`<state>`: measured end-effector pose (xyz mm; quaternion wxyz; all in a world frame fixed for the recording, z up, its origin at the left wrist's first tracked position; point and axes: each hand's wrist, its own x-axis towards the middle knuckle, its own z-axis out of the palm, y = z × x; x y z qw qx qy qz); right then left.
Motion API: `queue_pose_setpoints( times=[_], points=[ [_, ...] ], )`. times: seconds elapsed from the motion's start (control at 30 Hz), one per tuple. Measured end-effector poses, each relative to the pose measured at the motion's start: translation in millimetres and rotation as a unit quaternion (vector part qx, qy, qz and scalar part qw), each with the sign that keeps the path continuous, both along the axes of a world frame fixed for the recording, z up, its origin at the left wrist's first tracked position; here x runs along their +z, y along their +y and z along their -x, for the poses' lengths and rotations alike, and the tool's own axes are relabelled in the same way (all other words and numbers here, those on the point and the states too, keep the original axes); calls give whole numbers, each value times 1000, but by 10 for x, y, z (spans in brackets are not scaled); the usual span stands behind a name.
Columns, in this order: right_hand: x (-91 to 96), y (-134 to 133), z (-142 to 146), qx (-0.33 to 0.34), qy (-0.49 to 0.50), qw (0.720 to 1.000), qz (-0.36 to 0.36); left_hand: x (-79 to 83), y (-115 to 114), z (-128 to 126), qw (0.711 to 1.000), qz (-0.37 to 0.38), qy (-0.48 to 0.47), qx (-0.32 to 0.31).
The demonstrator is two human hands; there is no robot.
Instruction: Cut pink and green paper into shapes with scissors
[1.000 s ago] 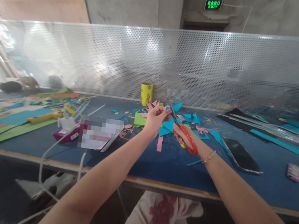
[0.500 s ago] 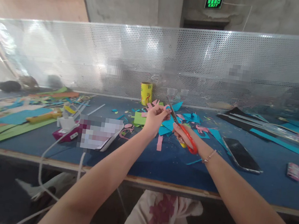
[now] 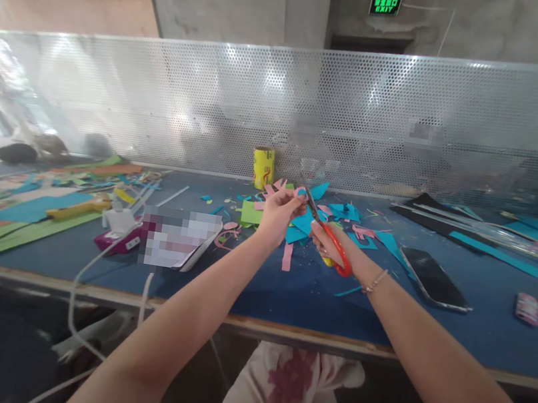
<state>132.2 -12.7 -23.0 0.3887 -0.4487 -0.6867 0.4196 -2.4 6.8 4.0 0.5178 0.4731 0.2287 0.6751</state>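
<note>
Yellow roll (image 3: 262,167) behind scraps (image 3: 300,228); left fingers (image 3: 293,202) pinch blue piece (image 3: 301,193), right fingers (image 3: 317,230) grip scissors (image 3: 340,243).

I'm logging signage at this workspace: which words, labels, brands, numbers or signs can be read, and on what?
"安全出口": upper line of the green-lit rectangular sign.
"EXIT": lower line of that sign.
Yellow cylinder with red and dark marks: too blurred to read.
Small pink-and-white object: too small to read.
White sheet: pixelated, unreadable.
Red-handled metal scissors: no legible lettering.
</note>
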Motion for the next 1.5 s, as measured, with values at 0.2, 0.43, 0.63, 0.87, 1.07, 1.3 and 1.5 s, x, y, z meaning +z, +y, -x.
queue_pose_setpoints(
  times=[0.2,0.43,0.63,0.87,1.07,1.3,1.5],
  points=[
    [59,-64,35,-16,29,999,40,-6,8,3,1000,-2,4,3],
    [70,-79,18,19,42,998,45,-6,29,21,1000,-17,10,24],
    [73,-90,3,58,70,995,45,8,25,31,1000,-14,13,19],
    [53,-65,-3,57,58,996,48,9,39,26,999,-10,18,44],
    [56,-75,-3,52,60,996,34,8,47,35,999,-13,23,47],
    [118,-136,22,45,67,995,50,8,61,39,999,-7,14,49],
    [116,-131,16,52,69,995,51,15,40,45,1000,-8,2,21]
  ],
)
